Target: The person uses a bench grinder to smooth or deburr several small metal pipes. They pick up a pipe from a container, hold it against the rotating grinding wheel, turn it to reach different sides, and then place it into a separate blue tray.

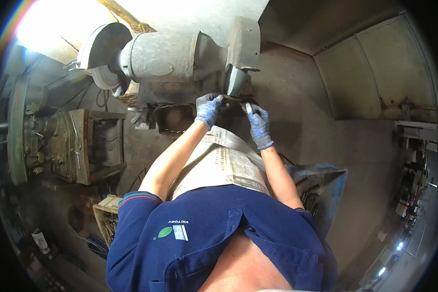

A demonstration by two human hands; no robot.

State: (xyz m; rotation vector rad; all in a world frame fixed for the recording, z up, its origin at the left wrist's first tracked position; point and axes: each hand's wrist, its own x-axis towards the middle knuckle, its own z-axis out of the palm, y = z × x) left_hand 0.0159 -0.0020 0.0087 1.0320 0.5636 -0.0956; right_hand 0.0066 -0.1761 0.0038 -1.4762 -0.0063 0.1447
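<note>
A grey bench grinder [158, 58] stands in front of me, with a pale grinding wheel [236, 82] showing below its right guard. My left hand [208, 110], in a blue and grey work glove, pinches one end of a thin dark piece [234, 99] just under that wheel. At the other end, my right hand [259, 126] in a matching glove has its fingers closed on it. The piece looks like a narrow strip; its exact kind is too small to make out. Whether it touches the wheel, I cannot tell.
The grinder's second wheel [103, 77] sits at the left. Printed paper sheeting [228, 158] covers my lap. A blue-rimmed bin [339, 192] with dark pieces stands right, a pale crate [102, 216] lower left. Beyond it is a greenish machine [17, 131]; metal panels [374, 68] rise far right.
</note>
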